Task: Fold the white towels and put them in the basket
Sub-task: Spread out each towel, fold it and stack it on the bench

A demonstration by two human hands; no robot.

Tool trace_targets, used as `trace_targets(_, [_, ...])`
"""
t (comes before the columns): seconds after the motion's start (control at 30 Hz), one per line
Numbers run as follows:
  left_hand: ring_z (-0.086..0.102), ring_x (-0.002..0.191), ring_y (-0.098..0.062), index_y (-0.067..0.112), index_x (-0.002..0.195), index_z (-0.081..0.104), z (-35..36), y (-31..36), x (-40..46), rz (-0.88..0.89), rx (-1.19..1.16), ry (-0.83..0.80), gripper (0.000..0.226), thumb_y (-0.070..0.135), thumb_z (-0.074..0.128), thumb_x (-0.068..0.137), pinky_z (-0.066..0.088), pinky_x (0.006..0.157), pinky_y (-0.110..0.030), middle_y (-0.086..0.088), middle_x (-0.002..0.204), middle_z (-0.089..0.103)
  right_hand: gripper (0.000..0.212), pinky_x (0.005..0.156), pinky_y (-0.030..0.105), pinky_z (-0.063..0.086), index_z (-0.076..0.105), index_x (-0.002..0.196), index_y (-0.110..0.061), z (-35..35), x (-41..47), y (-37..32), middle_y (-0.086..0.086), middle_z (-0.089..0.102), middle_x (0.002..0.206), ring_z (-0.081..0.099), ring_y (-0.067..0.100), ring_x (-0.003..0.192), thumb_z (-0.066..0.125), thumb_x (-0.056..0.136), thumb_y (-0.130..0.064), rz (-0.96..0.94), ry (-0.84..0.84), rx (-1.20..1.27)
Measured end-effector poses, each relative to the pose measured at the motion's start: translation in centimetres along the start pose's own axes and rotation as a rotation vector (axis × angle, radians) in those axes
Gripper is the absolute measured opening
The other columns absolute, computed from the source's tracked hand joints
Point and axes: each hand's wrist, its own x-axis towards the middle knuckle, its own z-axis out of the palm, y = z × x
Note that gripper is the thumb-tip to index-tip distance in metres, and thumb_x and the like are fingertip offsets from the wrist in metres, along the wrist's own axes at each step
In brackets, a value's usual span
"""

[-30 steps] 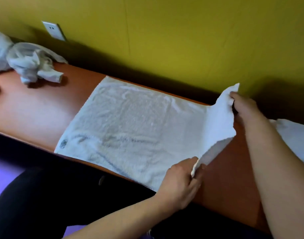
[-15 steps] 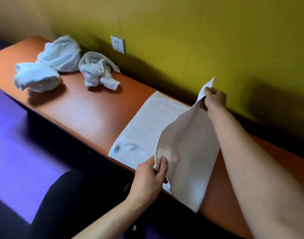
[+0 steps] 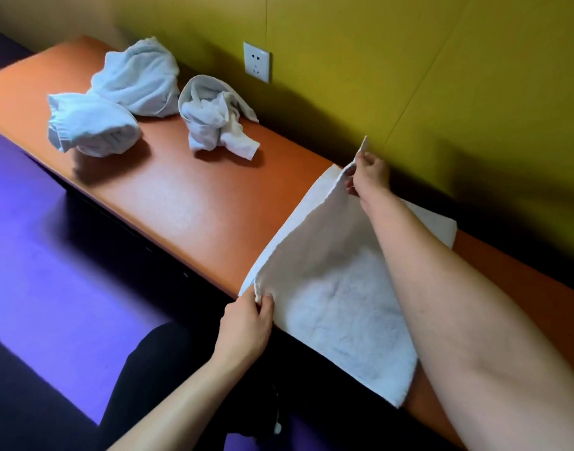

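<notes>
A white towel (image 3: 331, 288) lies folded over on itself on the orange table (image 3: 188, 203), near the front edge. My left hand (image 3: 246, 323) pinches its near left corner at the table's edge. My right hand (image 3: 368, 175) pinches the far left corner, close to the wall and slightly raised. Three crumpled white towels wait at the far left: one bundle (image 3: 90, 125) in front, one (image 3: 139, 79) behind it, and a twisted one (image 3: 214, 118) to their right. No basket is in view.
A yellow-green wall with a white socket (image 3: 256, 61) runs along the table's back. Purple floor (image 3: 51, 255) lies left of the table. My dark-clothed leg (image 3: 168, 379) is under the front edge.
Both hands carried the towel's right edge leftward over the rest, so the towel now lies doubled. The view swung left, bringing all the crumpled towels into sight.
</notes>
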Motion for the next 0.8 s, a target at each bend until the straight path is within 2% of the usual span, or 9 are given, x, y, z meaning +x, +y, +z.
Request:
trace_targets(0.07, [0.058, 0.071, -0.027, 0.019, 0.082, 0.056, 0.2, -1.3, 1.4, -0.027, 0.149, 0.023, 0.023, 0.038, 0.050, 0.093, 0.042, 0.064, -0.034, -0.001, 0.077, 0.064, 0.033, 0.042, 0.022, 0.040, 0.052, 0.136, -0.015, -0.4, -1.5, 2.0, 0.005, 0.063, 0.082, 0.047, 0.009, 0.045, 0.041, 0.106, -0.025, 0.048, -0.041, 0.021])
trace_targets(0.13, [0.055, 0.073, -0.028, 0.017, 0.083, 0.054, 0.1, -2.1, 2.2, -0.040, 0.217, 0.041, 0.017, 0.033, 0.054, 0.088, 0.040, 0.064, -0.035, -0.001, 0.079, 0.062, 0.034, 0.043, 0.022, 0.041, 0.050, 0.138, -0.016, -2.0, -3.7, 4.9, 0.005, 0.064, 0.084, 0.050, 0.011, 0.050, 0.042, 0.105, -0.020, 0.060, -0.049, -0.014])
trace_targets(0.23, [0.053, 0.083, -0.031, 0.013, 0.097, 0.048, -0.2, -2.4, 2.9, -0.036, 0.227, 0.065, 0.025, 0.028, 0.063, 0.082, 0.040, 0.071, -0.038, -0.005, 0.095, 0.056, 0.032, 0.047, 0.024, 0.045, 0.054, 0.133, -0.018, -5.8, -7.7, 10.4, 0.003, 0.066, 0.082, 0.058, 0.015, 0.060, 0.048, 0.102, -0.020, 0.037, -0.007, -0.140])
trace_targets(0.33, [0.046, 0.086, -0.027, 0.013, 0.110, 0.043, -0.3, -2.1, 3.5, -0.056, 0.170, 0.073, 0.043, 0.026, 0.070, 0.080, 0.037, 0.075, -0.037, -0.009, 0.105, 0.051, 0.027, 0.064, 0.033, 0.050, 0.057, 0.124, -0.021, -10.2, -12.1, 14.8, -0.003, 0.064, 0.077, 0.062, 0.021, 0.071, 0.055, 0.097, -0.025, 0.001, 0.043, -0.376])
trace_targets(0.47, [0.053, 0.088, -0.030, 0.008, 0.118, 0.045, -0.3, -2.1, 4.0, -0.162, 0.076, 0.057, 0.045, 0.034, 0.067, 0.087, 0.041, 0.076, -0.039, -0.018, 0.112, 0.060, 0.023, 0.068, 0.036, 0.046, 0.051, 0.102, -0.020, -14.4, -18.8, 18.2, 0.006, 0.060, 0.084, 0.059, 0.030, 0.079, 0.066, 0.086, -0.029, -0.046, 0.263, -0.540])
trace_targets(0.57, [0.064, 0.095, -0.033, 0.008, 0.115, 0.049, -0.3, -1.8, 4.2, -0.225, 0.047, 0.011, 0.046, 0.037, 0.068, 0.084, 0.049, 0.080, -0.040, -0.015, 0.105, 0.067, 0.039, 0.083, 0.045, 0.048, 0.050, 0.102, -0.015, -15.9, -22.5, 19.5, 0.015, 0.060, 0.102, 0.058, 0.038, 0.098, 0.070, 0.081, -0.040, 0.083, 0.366, -0.756])
trace_targets(0.67, [0.071, 0.084, -0.034, 0.005, 0.100, 0.063, 0.2, -1.8, 4.9, -0.269, -0.007, -0.008, 0.045, 0.042, 0.066, 0.073, 0.059, 0.081, -0.043, -0.014, 0.093, 0.073, 0.061, 0.095, 0.047, 0.044, 0.050, 0.116, -0.008, -16.3, -25.3, 20.6, 0.020, 0.055, 0.118, 0.055, 0.042, 0.113, 0.066, 0.081, -0.056, 0.327, 0.309, -0.824])
trace_targets(0.7, [0.072, 0.080, -0.034, 0.006, 0.094, 0.066, 0.2, -1.5, 4.8, -0.275, -0.025, -0.009, 0.041, 0.040, 0.064, 0.071, 0.060, 0.079, -0.043, -0.014, 0.088, 0.074, 0.058, 0.096, 0.046, 0.044, 0.053, 0.115, -0.008, -16.3, -25.9, 21.0, 0.020, 0.054, 0.120, 0.054, 0.041, 0.113, 0.065, 0.083, -0.055, 0.349, 0.277, -0.802])
trace_targets(0.8, [0.067, 0.082, -0.033, 0.005, 0.096, 0.062, -0.2, 0.1, 3.1, -0.223, -0.067, 0.028, 0.031, 0.032, 0.063, 0.081, 0.055, 0.077, -0.039, -0.012, 0.090, 0.070, 0.019, 0.089, 0.040, 0.043, 0.055, 0.096, -0.015, -16.1, -27.1, 21.1, 0.016, 0.058, 0.114, 0.057, 0.038, 0.106, 0.060, 0.094, -0.033, 0.272, 0.239, -0.616])
